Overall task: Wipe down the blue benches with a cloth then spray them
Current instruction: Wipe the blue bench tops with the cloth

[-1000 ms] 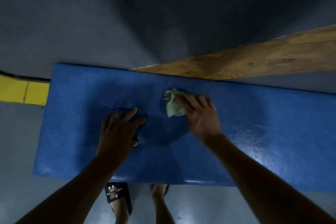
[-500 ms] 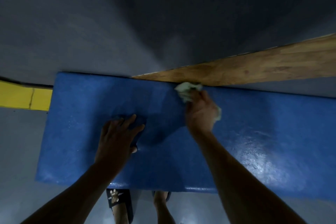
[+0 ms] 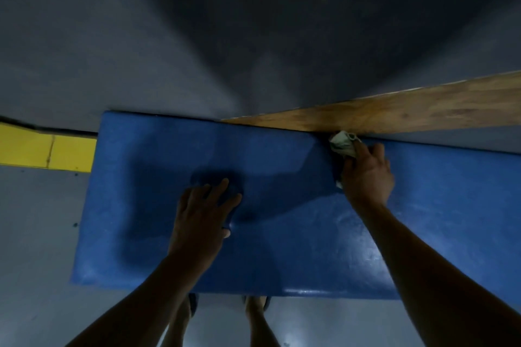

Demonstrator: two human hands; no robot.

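Right hand (image 3: 366, 175) grips crumpled cloth (image 3: 342, 144) at blue counter's (image 3: 282, 248) far edge (by wood plank (image 3: 408, 113)); left hand (image 3: 201, 214) lies open, flat on counter.

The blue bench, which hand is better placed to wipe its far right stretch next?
The right hand. It grips the cloth at the bench's back edge beside the wooden plank, next to that stretch. The left hand lies flat, empty, bracing.

A blue bench (image 3: 282, 234) spans the view, glossy toward its right. The left hand (image 3: 201, 214) lies flat near its middle. At the far edge, the right hand (image 3: 366, 175) presses a crumpled cloth (image 3: 342, 145) onto it.
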